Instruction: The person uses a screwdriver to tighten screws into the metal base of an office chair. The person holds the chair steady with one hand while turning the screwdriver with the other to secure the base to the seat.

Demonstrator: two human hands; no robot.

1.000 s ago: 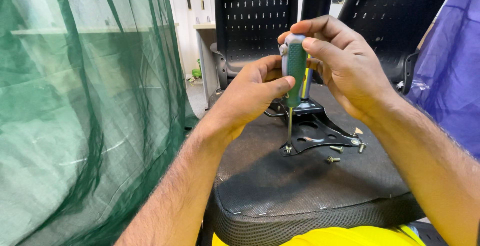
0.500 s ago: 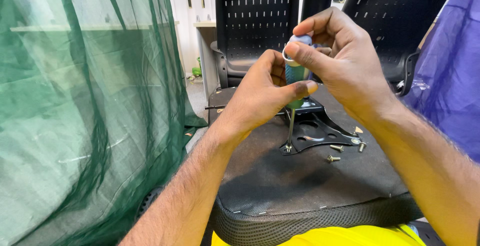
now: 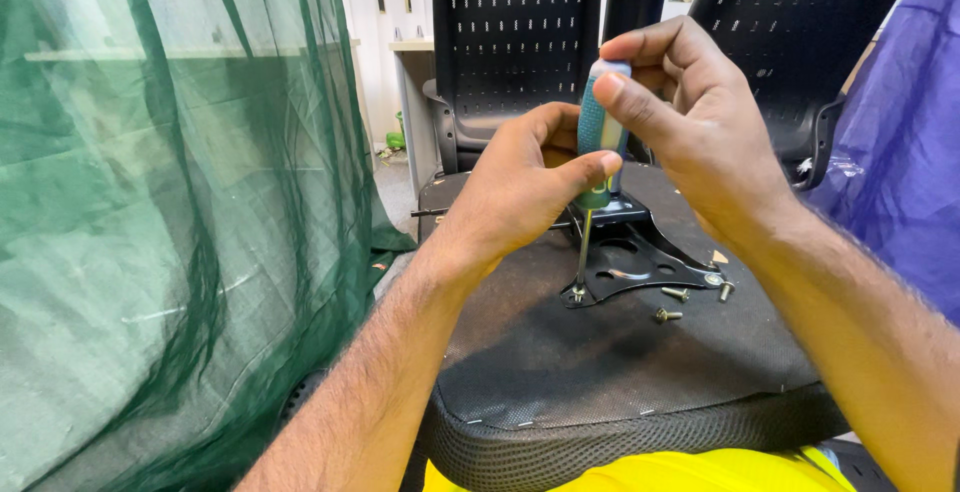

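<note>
2 hands [image 3: 520,187] on screwdriver [image 3: 598,132].

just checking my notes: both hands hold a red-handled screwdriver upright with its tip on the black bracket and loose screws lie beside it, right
Not quite: the handle is blue and green, not red. The head view shows the left hand and right hand holding the screwdriver upright, tip on the black bracket, with loose screws lying beside it.

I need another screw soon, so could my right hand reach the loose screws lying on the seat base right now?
Probably yes, once it lets go: the right hand grips the screwdriver, and the loose screws lie uncovered just below it.
</note>
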